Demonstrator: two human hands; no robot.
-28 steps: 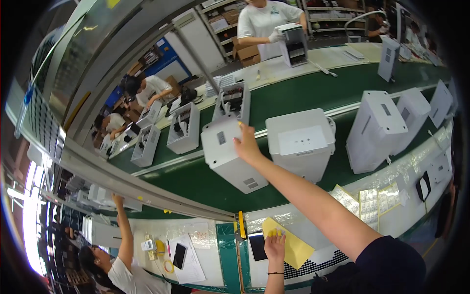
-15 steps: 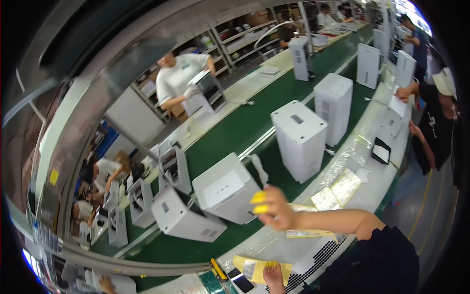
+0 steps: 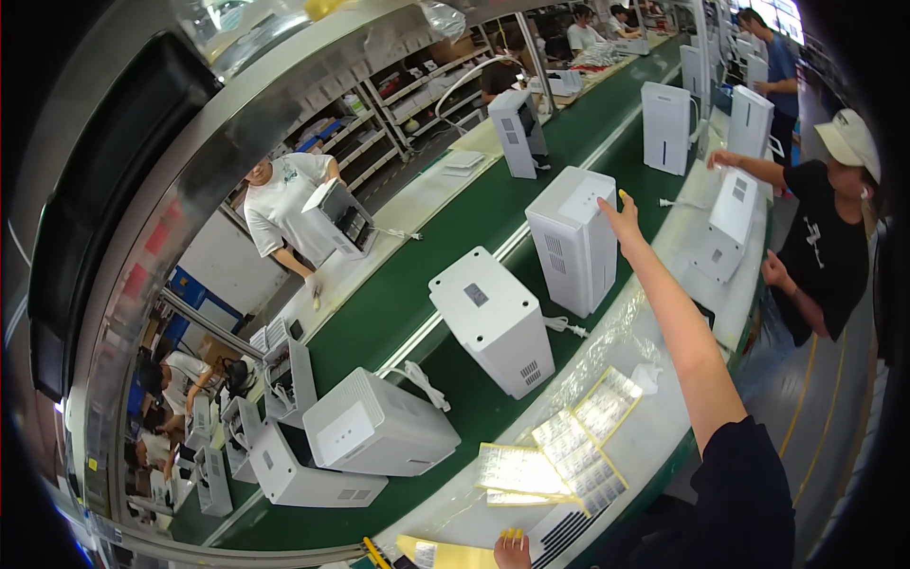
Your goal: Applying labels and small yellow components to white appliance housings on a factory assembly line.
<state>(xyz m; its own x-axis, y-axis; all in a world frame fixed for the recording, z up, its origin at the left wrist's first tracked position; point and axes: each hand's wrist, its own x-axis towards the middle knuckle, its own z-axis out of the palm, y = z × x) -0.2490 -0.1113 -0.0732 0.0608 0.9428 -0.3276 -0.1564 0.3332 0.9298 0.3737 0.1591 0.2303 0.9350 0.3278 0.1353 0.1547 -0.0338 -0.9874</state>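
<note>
My right arm stretches forward. My right hand [image 3: 621,226], with yellow covers on some fingertips, has its fingers apart at the top right corner of an upright white appliance housing [image 3: 572,248]. At the lower edge my left hand [image 3: 513,550], partly cut off, has yellow-tipped fingers extended on the bench beside a yellow backing sheet [image 3: 455,553]. Black strips [image 3: 566,533] lie just right of it. Silvery label sheets [image 3: 578,460] with yellow edges are spread out beyond. Another white housing [image 3: 493,322] stands nearer on the green conveyor belt [image 3: 379,308].
More white housings [image 3: 379,422] lie tilted at left on the belt; power cords [image 3: 427,384] trail beside them. Across the belt a person [image 3: 294,204] handles an open unit. At right a person in black [image 3: 825,237] touches a housing [image 3: 728,223]. A yellow-handled tool [image 3: 374,553] lies at the bottom.
My right hand has moved forward and right, from above the near bench edge to the upright housing. The view has shifted, and the phone by the yellow sheet is now mostly out of view.
</note>
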